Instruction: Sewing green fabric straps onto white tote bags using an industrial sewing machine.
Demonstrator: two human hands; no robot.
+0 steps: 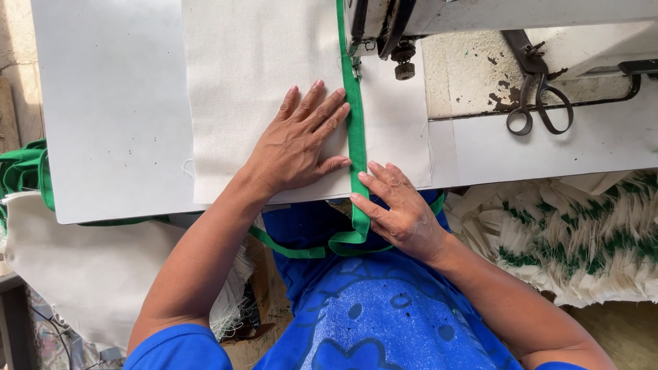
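White sewing table (116,137) (paint chipped); cloth heaps (569,240) beside it.

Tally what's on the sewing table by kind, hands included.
Hands: 2, left hand flat on the cloth, right hand on the tape
Cream cloth panel: 1
Green binding tape: 1
Scissors: 1
Sewing machine: 1
Total: 6
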